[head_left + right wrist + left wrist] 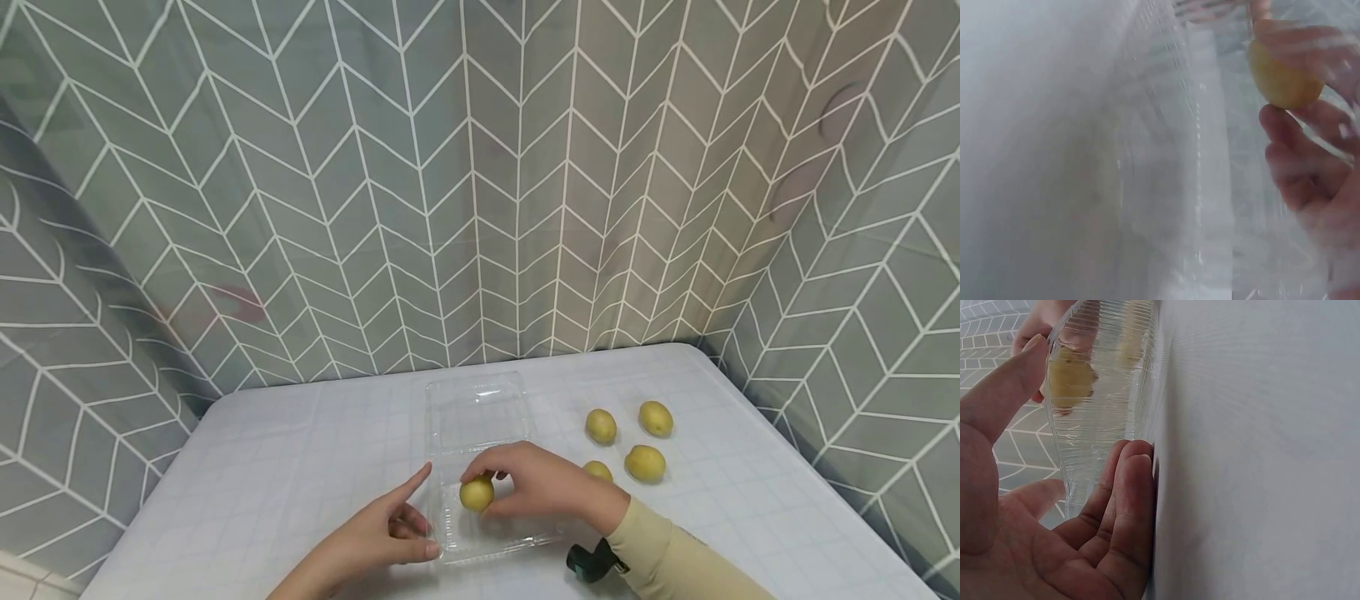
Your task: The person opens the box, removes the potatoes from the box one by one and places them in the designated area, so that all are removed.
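Note:
A clear plastic clamshell box [495, 546] lies with its lid [477, 412] folded back on the far side. My right hand [536, 482] pinches a yellow lemon [476, 494] between thumb and fingers over the box's base. In the right wrist view that lemon [1285, 75] shows at the fingertips, above the box's side wall. My left hand [375, 533] is at the box's left side, thumb and forefinger spread apart. From the left wrist view, its fingers [1134, 487] rest against the ribbed wall of the box [1107, 394], low by the tabletop.
To the right of the box several more lemons [645, 463] lie on the white tablecloth [315, 450]; one [597, 470] is partly hidden behind my right forearm. A dark strap mount [592, 562] sits at the right wrist. A patterned grey curtain [480, 183] encloses the table's back and sides.

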The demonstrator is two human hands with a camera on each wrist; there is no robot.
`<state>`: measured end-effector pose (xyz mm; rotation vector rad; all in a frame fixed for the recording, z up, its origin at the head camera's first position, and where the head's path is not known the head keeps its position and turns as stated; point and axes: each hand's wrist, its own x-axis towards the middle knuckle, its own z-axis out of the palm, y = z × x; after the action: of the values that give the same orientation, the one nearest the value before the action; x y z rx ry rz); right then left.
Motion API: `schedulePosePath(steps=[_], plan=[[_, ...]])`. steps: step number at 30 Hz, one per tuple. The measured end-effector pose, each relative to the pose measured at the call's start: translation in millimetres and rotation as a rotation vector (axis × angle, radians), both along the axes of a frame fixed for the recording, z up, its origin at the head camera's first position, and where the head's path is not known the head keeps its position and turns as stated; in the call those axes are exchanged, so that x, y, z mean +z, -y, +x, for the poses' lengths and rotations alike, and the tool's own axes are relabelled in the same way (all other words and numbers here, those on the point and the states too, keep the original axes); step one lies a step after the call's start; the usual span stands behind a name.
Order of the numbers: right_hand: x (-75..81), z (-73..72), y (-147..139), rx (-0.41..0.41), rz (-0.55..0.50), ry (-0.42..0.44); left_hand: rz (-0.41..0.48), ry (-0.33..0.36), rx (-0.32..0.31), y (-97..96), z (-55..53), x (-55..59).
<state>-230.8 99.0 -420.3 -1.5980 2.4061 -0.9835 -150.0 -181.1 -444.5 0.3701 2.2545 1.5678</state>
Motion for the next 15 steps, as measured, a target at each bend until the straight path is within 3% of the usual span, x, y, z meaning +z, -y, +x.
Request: schedulePosePath(steps=[7,15], plan=[[4.2,-4.7,-18,-0.044,-0.072,0.025,-0.017,0.015,0.014,-1.1,-0.9,-0.2],[9.5,-6.3,-42,-0.119,-0.122,0.022,0.033,0.051,0.015,-1.1,0.2,-2.7]])
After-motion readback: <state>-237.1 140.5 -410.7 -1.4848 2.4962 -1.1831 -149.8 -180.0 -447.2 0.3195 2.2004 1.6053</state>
